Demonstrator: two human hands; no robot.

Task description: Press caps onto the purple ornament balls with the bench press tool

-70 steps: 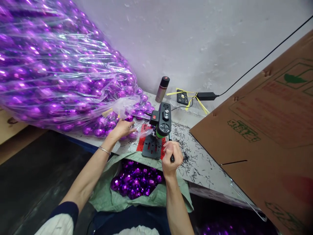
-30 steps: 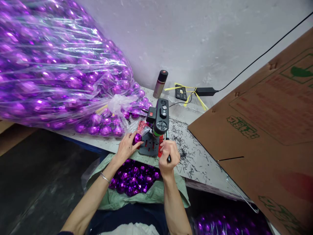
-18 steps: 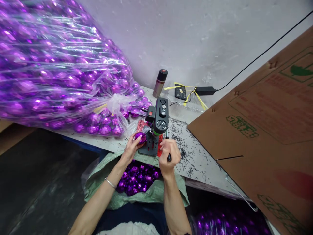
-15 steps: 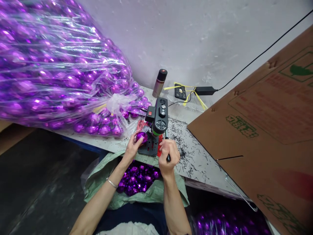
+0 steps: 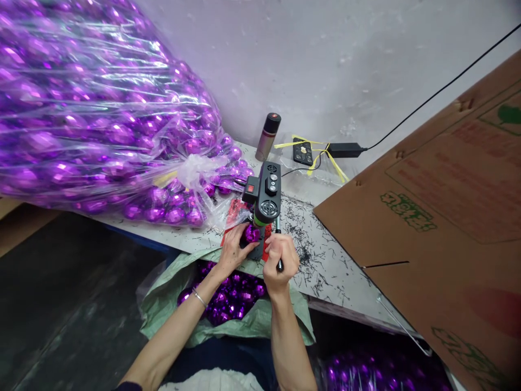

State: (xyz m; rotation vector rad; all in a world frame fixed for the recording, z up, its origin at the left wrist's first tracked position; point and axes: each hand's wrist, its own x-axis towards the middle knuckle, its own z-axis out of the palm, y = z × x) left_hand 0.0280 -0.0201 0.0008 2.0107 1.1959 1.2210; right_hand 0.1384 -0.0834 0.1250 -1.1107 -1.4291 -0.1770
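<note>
My left hand (image 5: 235, 251) is closed around a shiny purple faceted ball (image 5: 252, 233), thumb on the near side and fingers on the far side. The ball sits directly below the head of a small black bench drill press (image 5: 269, 187), over its dark base plate. Whether a bit touches the ball is hidden. My right hand (image 5: 281, 259) is wrapped around the black-ended lever (image 5: 280, 265) on the press's right side. Below the table edge, a pale green woven sack (image 5: 163, 304) gapes wide, holding several purple balls (image 5: 234, 296).
A huge clear plastic bag of purple balls (image 5: 101, 125) covers the table's left. Behind the press stand a spray can (image 5: 267, 137), a phone-like black item (image 5: 302, 152) and a power adapter (image 5: 345, 150). Dark shavings (image 5: 305, 252) litter the right; a cardboard box (image 5: 439, 217) leans there.
My left hand has moved right, bringing the purple ball from beside the press to under its head. My right hand keeps its grip on the lever.
</note>
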